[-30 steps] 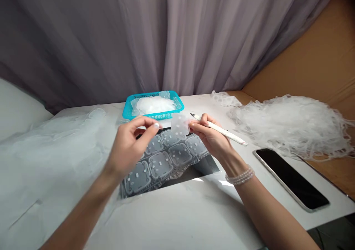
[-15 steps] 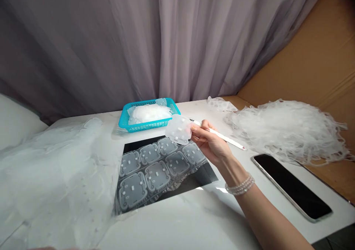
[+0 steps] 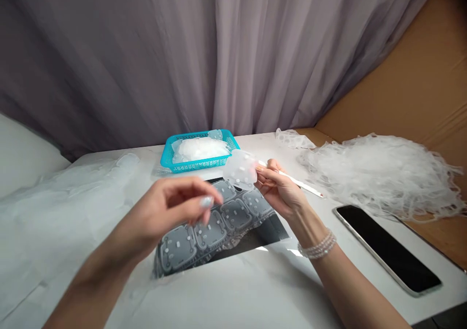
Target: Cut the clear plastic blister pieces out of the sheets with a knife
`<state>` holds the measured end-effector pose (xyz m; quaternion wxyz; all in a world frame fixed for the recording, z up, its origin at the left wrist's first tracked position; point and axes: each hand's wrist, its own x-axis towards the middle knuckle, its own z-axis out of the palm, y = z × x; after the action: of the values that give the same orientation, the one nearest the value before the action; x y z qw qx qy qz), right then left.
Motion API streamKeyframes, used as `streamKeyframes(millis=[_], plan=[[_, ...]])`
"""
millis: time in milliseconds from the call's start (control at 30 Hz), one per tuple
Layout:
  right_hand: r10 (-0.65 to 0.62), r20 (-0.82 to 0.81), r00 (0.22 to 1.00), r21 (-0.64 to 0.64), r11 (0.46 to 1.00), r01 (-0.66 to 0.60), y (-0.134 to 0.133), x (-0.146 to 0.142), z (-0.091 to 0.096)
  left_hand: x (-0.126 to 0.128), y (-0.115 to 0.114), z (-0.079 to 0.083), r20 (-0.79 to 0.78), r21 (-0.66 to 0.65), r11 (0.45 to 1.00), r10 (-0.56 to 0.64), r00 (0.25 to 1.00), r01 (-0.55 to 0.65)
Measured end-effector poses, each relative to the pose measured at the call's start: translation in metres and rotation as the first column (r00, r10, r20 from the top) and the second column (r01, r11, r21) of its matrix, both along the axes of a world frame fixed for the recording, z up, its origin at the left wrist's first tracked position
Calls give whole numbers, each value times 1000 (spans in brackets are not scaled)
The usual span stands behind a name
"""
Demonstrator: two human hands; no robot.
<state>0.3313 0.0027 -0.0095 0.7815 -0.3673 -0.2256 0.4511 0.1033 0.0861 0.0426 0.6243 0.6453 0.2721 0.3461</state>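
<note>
My right hand pinches a thin translucent white plastic piece with small raised dots by its edge. A white pen is also held in that hand, its reddish end pointing right. My left hand hovers over the dark sheet, fingers loosely bent and apart, slightly blurred, with nothing seen in it. Below both hands lies the dark sheet, carrying several clear rounded-square pieces in rows. Part of it is hidden behind my left hand.
A turquoise basket at the back holds a heap of white translucent pieces. Clear film sheets cover the left side. Stringy clear scraps pile up at right, near a phone. A grey curtain hangs behind.
My left hand has come into view from the lower left and now hovers over the dark sheet. My right hand keeps the plastic piece and pen in nearly the same place.
</note>
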Motion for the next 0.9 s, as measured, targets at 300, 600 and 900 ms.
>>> streamKeyframes(millis=[300, 600, 900], plan=[[66, -18, 998, -21, 998, -67, 2, -9, -3, 31, 12, -25, -97, -165, 982, -104, 990, 87], [-230, 378, 897, 93, 973, 210, -1, -27, -6, 38, 12, -37, 80, -471, 882, 20, 997, 20], [-165, 554, 816, 127, 985, 113, -4, -31, -4, 41, 20, -46, 321, -713, 641, -61, 945, 284]])
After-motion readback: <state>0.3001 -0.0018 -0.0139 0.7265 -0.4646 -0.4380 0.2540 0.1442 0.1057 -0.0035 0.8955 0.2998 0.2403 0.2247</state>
